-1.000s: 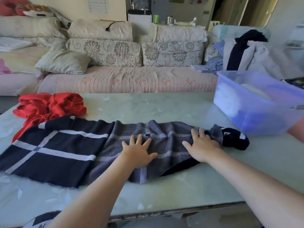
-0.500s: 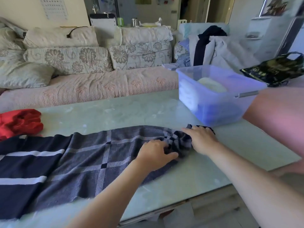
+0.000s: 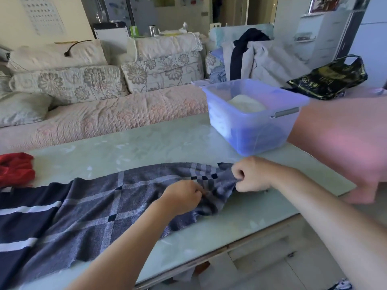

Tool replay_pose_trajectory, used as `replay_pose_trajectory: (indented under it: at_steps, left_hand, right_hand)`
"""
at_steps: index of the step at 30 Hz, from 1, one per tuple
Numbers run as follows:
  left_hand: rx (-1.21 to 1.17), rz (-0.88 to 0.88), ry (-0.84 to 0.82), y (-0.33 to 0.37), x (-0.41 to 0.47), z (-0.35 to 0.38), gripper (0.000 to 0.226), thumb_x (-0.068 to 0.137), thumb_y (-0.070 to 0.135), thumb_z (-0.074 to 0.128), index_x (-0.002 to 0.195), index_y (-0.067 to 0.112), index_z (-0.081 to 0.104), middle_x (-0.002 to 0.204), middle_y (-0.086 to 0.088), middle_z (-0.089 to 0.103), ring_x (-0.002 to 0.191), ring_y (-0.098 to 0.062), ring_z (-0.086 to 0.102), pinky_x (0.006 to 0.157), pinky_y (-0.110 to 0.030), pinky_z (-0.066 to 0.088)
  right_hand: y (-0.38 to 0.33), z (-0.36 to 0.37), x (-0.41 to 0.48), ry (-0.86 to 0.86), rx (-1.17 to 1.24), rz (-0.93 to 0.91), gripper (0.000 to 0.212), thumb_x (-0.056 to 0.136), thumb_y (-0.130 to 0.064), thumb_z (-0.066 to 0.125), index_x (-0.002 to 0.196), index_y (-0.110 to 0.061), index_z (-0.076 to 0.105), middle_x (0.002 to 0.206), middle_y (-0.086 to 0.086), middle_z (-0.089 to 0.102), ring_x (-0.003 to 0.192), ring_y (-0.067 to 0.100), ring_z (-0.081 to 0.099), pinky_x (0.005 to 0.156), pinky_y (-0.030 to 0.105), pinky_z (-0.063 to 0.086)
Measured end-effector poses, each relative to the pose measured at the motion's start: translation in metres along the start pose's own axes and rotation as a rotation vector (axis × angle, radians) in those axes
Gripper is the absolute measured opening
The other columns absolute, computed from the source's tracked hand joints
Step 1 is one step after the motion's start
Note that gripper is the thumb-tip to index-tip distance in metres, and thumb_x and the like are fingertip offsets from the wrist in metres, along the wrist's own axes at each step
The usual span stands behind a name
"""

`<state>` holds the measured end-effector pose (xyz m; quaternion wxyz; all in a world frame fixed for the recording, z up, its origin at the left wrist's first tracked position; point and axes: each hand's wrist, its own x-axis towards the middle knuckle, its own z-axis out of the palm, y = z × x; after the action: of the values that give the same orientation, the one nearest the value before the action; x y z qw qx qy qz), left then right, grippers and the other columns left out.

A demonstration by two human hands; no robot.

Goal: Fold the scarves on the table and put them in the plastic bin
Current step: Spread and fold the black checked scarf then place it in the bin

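Plaid scarf (image 3: 104, 206), navy and grey, lies stretched lengthwise across the counter (image 3: 146, 147), its far left part running out of view. Both hands are at its right end.

Right hand (image 3: 251, 174): fingers curled tight, gripping the bunched end of the cloth. Left hand (image 3: 182, 197): just beside it, fingers curled, pinching the scarf a little way in from the end. The fabric between the two is gathered and wrinkled, not flat.

Step, as I judge it: taking hold of the end to make the first fold. Nothing of this scarf is folded yet.

Next move calls for lifting this end with both corners square and carrying it leftward over the flat length, keeping the edges lined up.

Red scarf (image 3: 16, 168) sits crumpled at the far left, untouched. Plastic bin (image 3: 261, 132) stands near on the right, a pale folded piece (image 3: 247, 103) already inside.
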<state>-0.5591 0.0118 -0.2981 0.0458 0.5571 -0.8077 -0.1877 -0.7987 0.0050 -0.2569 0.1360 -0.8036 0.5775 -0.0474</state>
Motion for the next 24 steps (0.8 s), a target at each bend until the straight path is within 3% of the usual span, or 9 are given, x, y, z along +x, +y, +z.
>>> replay_pose_trajectory:
  at_steps: [3,5,8,10,12,15,18,21,24]
  left_hand:
    - [-0.022,-0.006,0.065,0.012,0.012,-0.005,0.034,0.089,0.012,0.039,0.09,0.023,0.071,0.095,0.007,0.064,0.078,-0.013,0.058,0.064,-0.025,0.045]
    - [-0.061,0.005,0.182,0.017,0.027,-0.006,0.033,0.089,0.005,0.038,0.085,0.02,0.067,0.095,0.003,0.058,0.072,-0.012,0.054,0.059,-0.026,0.042]
    - [-0.041,0.052,0.262,0.02,0.054,-0.004,0.028,0.097,0.009,0.04,0.1,0.019,0.066,0.107,0.0,0.056,0.087,-0.021,0.059,0.075,-0.034,0.05]
    - [0.03,0.055,0.242,0.021,0.071,-0.001,0.028,0.102,0.019,0.041,0.118,0.024,0.063,0.119,0.004,0.055,0.097,-0.022,0.06,0.081,-0.036,0.051]
    - [0.094,0.049,0.199,0.023,0.086,0.003,0.031,0.103,0.025,0.041,0.128,0.03,0.06,0.129,0.007,0.055,0.106,-0.021,0.06,0.085,-0.037,0.052]
    - [0.174,0.017,0.129,0.028,0.104,0.007,0.031,0.102,0.032,0.045,0.129,0.034,0.06,0.13,0.004,0.058,0.112,-0.021,0.059,0.088,-0.035,0.049]
    - [0.268,0.032,0.066,0.034,0.117,0.006,0.031,0.093,0.043,0.059,0.123,0.04,0.062,0.121,0.008,0.058,0.107,-0.017,0.059,0.087,-0.031,0.049]
    - [0.234,0.073,-0.019,0.039,0.129,-0.001,0.021,0.088,0.034,0.06,0.108,0.038,0.069,0.108,0.01,0.067,0.098,-0.015,0.062,0.082,-0.028,0.049]
    - [0.021,0.035,0.189,0.044,0.143,-0.009,0.02,0.09,0.017,0.055,0.097,0.024,0.072,0.102,0.0,0.069,0.085,-0.02,0.064,0.072,-0.029,0.05]
  right_hand:
    - [0.001,-0.002,-0.022,-0.333,0.35,0.169,0.029,0.089,-0.038,0.058,0.071,-0.017,0.065,0.072,-0.002,0.072,0.052,0.023,0.06,0.053,0.026,0.043]
    - [0.014,0.001,-0.025,-0.176,0.399,0.224,0.028,0.095,-0.038,0.053,0.082,-0.017,0.066,0.074,-0.003,0.075,0.049,0.024,0.06,0.052,0.028,0.046]
    - [0.037,0.011,-0.013,0.258,0.197,0.28,0.014,0.092,-0.031,0.052,0.087,-0.031,0.064,0.086,-0.011,0.072,0.082,0.017,0.066,0.067,0.027,0.047]
    - [0.046,0.018,-0.001,0.321,0.111,0.353,0.015,0.094,-0.034,0.051,0.099,-0.034,0.065,0.109,-0.009,0.068,0.102,0.02,0.062,0.077,0.03,0.046]
    - [0.051,0.026,0.01,0.208,0.007,0.455,0.031,0.095,-0.045,0.051,0.117,-0.026,0.061,0.126,0.0,0.06,0.113,0.026,0.059,0.085,0.034,0.046]
    - [0.054,0.028,0.02,0.09,-0.01,0.522,0.036,0.081,-0.051,0.062,0.1,-0.02,0.064,0.109,0.004,0.064,0.101,0.029,0.062,0.075,0.031,0.047]
    - [0.054,0.029,0.029,0.053,0.091,0.479,0.021,0.074,-0.029,0.065,0.071,-0.013,0.051,0.078,0.002,0.055,0.08,0.028,0.055,0.058,0.028,0.035]
    - [0.058,0.025,0.03,0.288,0.196,0.47,0.007,0.087,-0.022,0.058,0.085,-0.019,0.051,0.089,0.001,0.056,0.086,0.028,0.052,0.067,0.032,0.038]
    - [0.07,0.024,0.028,0.58,0.23,0.492,0.008,0.093,-0.017,0.053,0.09,-0.02,0.047,0.089,0.004,0.057,0.078,0.029,0.047,0.063,0.034,0.033]
